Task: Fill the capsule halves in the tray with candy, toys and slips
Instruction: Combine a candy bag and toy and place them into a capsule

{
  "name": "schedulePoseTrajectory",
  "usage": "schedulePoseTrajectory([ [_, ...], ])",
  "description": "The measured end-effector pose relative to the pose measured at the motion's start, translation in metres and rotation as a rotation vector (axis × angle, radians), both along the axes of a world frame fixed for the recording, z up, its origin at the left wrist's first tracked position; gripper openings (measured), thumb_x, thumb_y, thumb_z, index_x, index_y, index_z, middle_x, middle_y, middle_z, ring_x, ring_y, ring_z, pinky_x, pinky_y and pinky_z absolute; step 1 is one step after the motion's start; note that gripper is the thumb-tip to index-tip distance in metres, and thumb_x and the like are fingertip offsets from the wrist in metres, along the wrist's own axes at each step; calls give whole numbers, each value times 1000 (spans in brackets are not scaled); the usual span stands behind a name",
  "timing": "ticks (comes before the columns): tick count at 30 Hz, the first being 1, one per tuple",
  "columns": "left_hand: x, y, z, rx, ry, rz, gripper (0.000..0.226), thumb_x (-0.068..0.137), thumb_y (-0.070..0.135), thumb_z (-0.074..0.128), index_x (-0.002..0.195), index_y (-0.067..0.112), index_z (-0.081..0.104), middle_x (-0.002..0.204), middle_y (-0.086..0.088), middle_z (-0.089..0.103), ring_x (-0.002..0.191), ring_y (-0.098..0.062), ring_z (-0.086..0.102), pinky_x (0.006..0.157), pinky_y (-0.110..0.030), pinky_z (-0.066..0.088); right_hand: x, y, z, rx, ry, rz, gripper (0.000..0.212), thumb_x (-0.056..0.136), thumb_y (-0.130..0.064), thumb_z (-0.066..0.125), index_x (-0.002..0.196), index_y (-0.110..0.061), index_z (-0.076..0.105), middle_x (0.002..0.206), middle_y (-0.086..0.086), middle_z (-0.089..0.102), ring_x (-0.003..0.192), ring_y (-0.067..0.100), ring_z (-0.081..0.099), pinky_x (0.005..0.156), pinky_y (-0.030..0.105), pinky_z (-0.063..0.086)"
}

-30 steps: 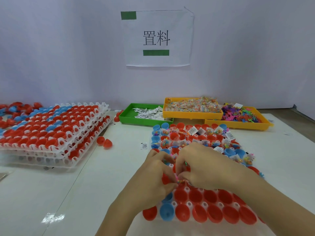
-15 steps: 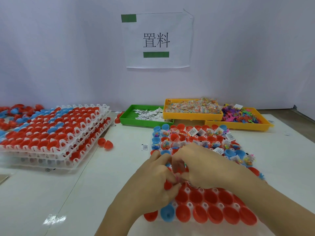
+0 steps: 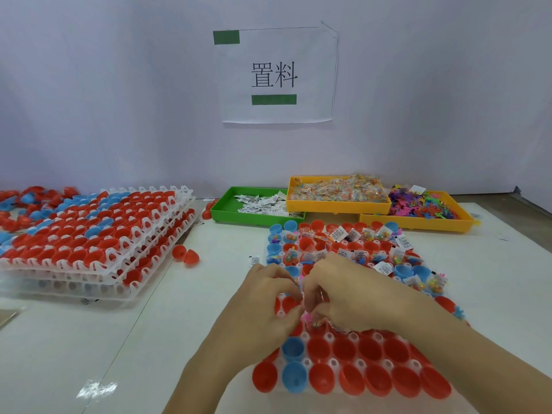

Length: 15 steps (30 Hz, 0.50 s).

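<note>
A white tray [image 3: 331, 336] holds red and blue capsule halves. Its far rows carry candy packets [image 3: 290, 256] and barcode slips [image 3: 337, 234], while the near rows show bare cups. Both hands meet over the tray's middle with curled fingers. My left hand [image 3: 263, 309] pinches a small clear packet at its fingertips, mostly hidden. My right hand [image 3: 355, 297] grips small coloured pieces, and a pink toy [image 3: 307, 318] pokes out beneath it.
At the back stand a green tray [image 3: 227, 206] of slips, an orange tray [image 3: 337, 206] of candy packets and a yellow tray [image 3: 418, 225] of plastic toys. A stack of capsule trays [image 3: 89, 237] fills the left. Two loose red halves [image 3: 185, 255] and a slip [image 3: 255, 260] lie between.
Both hands stay joined over the tray's middle. Their fingers have shifted slightly left and farther away while working the small pieces.
</note>
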<state>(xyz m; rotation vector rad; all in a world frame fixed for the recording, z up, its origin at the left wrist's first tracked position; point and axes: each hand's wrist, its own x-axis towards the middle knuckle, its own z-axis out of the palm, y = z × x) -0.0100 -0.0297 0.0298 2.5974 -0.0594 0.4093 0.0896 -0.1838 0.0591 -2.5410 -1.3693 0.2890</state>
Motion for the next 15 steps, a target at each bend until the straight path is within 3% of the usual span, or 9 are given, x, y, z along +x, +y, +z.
schedulePoseTrajectory([
  [11,3,0,3,-21,63,-2,14,91,33,61,99,30,72,112,24,51,111,3,38,86,-11,36,5,-8,4,91,59,4,20,93,-10,63,97,-22,79,88,-8,76,80,6,69,77,28,60],
  [15,6,-1,2,-6,90,-33,23,86,47,63,101,31,71,113,23,50,112,1,38,94,-17,38,13,-16,8,152,38,-47,19,94,-12,64,98,-23,79,88,-18,71,80,-3,66,70,12,53],
])
